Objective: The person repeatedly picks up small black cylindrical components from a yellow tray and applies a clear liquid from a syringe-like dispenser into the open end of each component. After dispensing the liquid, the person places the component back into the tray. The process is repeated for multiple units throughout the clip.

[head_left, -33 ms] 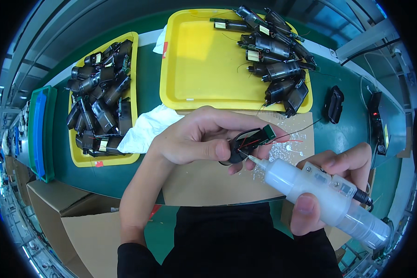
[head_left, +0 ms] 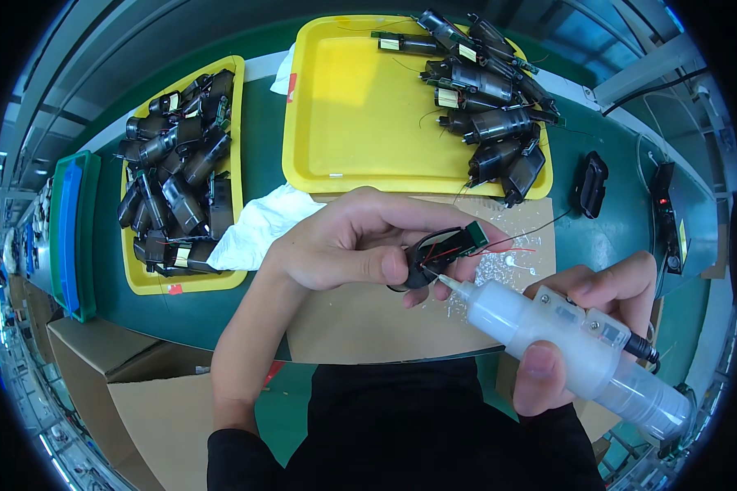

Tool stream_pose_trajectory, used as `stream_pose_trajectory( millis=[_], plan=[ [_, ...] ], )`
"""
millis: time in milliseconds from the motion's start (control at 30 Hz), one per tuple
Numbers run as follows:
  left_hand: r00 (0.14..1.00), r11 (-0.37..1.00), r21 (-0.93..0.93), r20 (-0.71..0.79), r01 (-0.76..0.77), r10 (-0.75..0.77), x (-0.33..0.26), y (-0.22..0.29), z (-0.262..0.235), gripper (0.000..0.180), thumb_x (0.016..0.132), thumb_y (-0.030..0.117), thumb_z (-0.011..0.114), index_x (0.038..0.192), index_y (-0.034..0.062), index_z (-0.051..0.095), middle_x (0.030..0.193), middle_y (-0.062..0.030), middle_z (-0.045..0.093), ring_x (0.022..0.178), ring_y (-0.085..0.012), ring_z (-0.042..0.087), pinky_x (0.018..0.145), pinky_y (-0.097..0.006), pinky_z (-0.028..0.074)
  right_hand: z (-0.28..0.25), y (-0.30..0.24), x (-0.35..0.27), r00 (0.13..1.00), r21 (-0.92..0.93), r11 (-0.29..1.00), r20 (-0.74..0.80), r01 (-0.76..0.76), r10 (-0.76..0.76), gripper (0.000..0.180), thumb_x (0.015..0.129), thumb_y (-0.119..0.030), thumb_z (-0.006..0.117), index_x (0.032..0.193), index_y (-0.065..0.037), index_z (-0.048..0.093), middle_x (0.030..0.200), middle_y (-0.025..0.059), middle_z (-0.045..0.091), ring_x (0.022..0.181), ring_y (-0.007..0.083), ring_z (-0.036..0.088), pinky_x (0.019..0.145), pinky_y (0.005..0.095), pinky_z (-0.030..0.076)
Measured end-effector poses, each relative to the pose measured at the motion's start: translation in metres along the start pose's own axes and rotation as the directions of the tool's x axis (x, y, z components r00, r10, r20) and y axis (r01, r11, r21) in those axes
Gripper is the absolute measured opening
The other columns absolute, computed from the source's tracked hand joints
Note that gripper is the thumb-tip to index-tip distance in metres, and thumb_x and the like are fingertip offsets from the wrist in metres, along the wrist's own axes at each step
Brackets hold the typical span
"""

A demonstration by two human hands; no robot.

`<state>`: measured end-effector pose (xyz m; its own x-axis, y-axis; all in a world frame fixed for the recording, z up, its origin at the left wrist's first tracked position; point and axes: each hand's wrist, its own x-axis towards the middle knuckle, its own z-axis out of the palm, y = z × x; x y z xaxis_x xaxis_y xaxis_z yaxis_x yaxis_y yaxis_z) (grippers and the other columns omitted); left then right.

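No lettering could be made out from where I stood. Pale stickers [head_left: 447, 97] showed blank-looking on several dark units [head_left: 499, 125] toward the right edge of the middle yellow tray [head_left: 360, 123]; a red tag [head_left: 291, 84] marked its left edge. Another red tag [head_left: 175, 290] sat on the bottom edge of the left yellow tray [head_left: 238, 123], beneath an unreadable pale sticker [head_left: 182, 258].

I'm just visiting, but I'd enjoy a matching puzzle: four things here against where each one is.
1. White dispenser
2. Black part with red wires
3. Crumpled white sheet
4. Scattered white bits

A. On brown cardboard
B. In the left hand
C. Beside the smaller yellow tray
D. In the right hand

Pairs: 1-D, 2-B, 3-C, 4-A
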<state>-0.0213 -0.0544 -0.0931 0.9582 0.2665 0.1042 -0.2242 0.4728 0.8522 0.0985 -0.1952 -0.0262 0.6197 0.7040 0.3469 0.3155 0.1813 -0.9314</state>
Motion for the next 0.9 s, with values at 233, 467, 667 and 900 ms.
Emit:
stream_pose_trajectory(
  millis=[233, 467, 667, 900],
  plan=[
    [0.998, 1.0, 0.001, 0.07, -0.001, 0.001, 0.0, 0.001, -0.005, 0.08, 0.071, 0.049, 0.069, 0.113, -0.0163, 0.051, 0.096, -0.0184, 0.06, 0.074, -0.0164, 0.059, 0.054, -0.024, 0.047, -0.003, 0.004, -0.003, 1.0, 0.005, 1.0, 0.012, 0.004, -0.004, 0.059, 0.062, -0.035, 0.077, 0.083, 0.002, 0.037, 0.065, 0.0035, 0.044, 0.049, 0.0071, 0.045, 0.048, 0.0163, 0.037],
    [0.987, 0.994, -0.077, 0.134, -0.084, 0.094, 0.002, -0.002, -0.007, 0.067, 0.072, 0.036, 0.074, 0.111, -0.0144, 0.051, 0.1, -0.0196, 0.058, 0.083, -0.0205, 0.058, 0.064, -0.028, 0.048, -0.022, -0.008, 0.003, 0.943, -0.216, 0.966, 0.326, 0.14, -0.064, 0.056, 0.063, -0.027, 0.075, 0.086, 0.002, 0.033, 0.067, 0.0056, 0.05, 0.052, 0.0058, 0.046, 0.053, 0.0158, 0.038],
    [0.98, 0.991, -0.096, 0.17, -0.092, 0.108, 0.003, -0.003, -0.008, 0.068, 0.071, 0.036, 0.075, 0.11, -0.0143, 0.051, 0.099, -0.0203, 0.057, 0.083, -0.0222, 0.058, 0.069, -0.031, 0.048, -0.019, -0.011, -0.002, 0.949, -0.138, 0.988, 0.315, 0.07, -0.023, 0.058, 0.063, -0.021, 0.076, 0.09, 0.001, 0.03, 0.068, 0.0068, 0.054, 0.054, 0.0057, 0.047, 0.055, 0.0154, 0.038],
    [0.975, 0.984, -0.138, 0.173, -0.114, 0.137, 0.003, -0.006, -0.007, 0.066, 0.071, 0.036, 0.074, 0.108, -0.0147, 0.052, 0.098, -0.021, 0.057, 0.082, -0.0226, 0.057, 0.07, -0.031, 0.047, -0.018, -0.008, -0.006, 0.976, -0.113, 0.994, 0.217, 0.002, 0.022, 0.059, 0.063, -0.026, 0.076, 0.088, 0.002, 0.031, 0.066, 0.0066, 0.051, 0.051, 0.0066, 0.046, 0.053, 0.015, 0.038]
  ],
)
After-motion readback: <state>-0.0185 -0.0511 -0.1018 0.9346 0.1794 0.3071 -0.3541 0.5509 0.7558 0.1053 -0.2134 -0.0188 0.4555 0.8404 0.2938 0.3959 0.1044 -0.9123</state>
